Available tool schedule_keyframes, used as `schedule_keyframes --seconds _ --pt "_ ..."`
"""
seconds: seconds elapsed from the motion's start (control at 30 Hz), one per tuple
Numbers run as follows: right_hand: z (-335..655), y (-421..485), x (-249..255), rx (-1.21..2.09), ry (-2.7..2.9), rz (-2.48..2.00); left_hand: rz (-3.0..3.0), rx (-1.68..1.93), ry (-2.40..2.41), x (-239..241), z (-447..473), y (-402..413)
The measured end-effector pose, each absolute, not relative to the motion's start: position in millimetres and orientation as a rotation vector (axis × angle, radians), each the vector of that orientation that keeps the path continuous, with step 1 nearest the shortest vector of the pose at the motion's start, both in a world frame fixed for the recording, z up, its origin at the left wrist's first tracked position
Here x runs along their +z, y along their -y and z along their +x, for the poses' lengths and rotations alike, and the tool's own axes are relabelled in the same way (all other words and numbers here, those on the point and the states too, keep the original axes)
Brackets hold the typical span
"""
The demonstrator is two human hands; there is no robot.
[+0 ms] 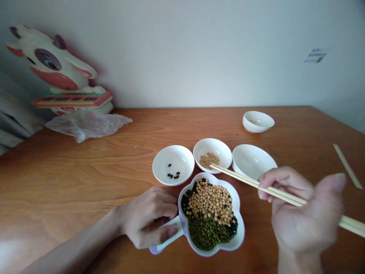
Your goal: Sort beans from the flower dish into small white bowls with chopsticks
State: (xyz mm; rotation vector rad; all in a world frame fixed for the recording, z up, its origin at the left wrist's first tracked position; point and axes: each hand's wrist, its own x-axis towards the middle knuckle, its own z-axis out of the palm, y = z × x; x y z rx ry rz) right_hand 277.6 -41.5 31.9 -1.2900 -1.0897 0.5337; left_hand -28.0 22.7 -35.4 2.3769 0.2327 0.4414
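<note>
My left hand [149, 217] grips the handle of a white flower-shaped dish [241, 228] that holds yellow soybeans, green mung beans and black beans in separate patches. My right hand [302, 213] holds a pair of wooden chopsticks [248, 179], their tips near the rim of the middle small bowl [212, 154], which has yellow beans in it. To the left, a small bowl [173, 164] contains several black beans. The right small bowl [253, 160] looks empty.
Another white bowl [258, 121] sits farther back on the right. A paper chopstick sleeve [347, 166] lies near the right edge of the wooden table [85, 171]. A cow-shaped toy [57, 70] and a crumpled plastic bag [85, 125] stand at the back left against the wall.
</note>
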Motion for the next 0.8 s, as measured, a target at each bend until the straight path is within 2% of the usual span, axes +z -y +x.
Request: schedule_keyframes --seconds 0.23,0.8 --pt "303 45 18 0.724 1.522 -1.330 2.351 0.481 -0.243 -36 -28 -23" --pt "304 38 5 0.827 1.702 -1.361 2.319 0.449 -0.238 -36 -26 -23"
